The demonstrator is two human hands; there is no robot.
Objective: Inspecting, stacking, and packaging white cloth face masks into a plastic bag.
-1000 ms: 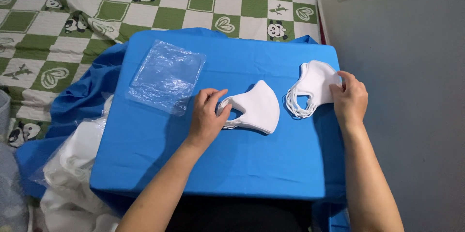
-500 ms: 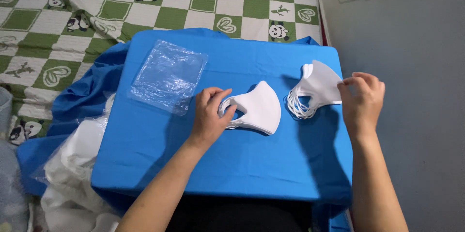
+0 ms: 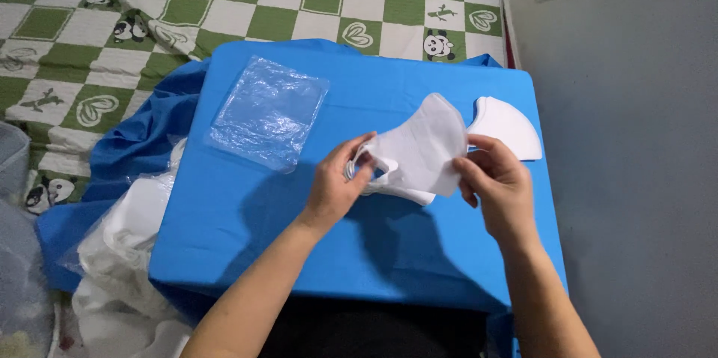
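Clear crinkled plastic bag [image 3: 267, 111] lies flat far-left on blue cloth-covered table [image 3: 299, 253], w/ left hand [image 3: 338, 187] pinching the ear-loop end & right hand [image 3: 499, 187] clamped on right edge of white moulded fabric face mask [image 3: 419, 152], lifted mid-table, prob. for inspection, spare white mask stack [image 3: 508, 126] far-right.

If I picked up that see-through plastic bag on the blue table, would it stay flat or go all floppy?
Probably floppy: the clear plastic bag looks thin and wrinkled, lying slack on the blue table. It likely weighs almost nothing, so a push or a puff of air might slide it. Its shiny surface suggests it could feel slippery.
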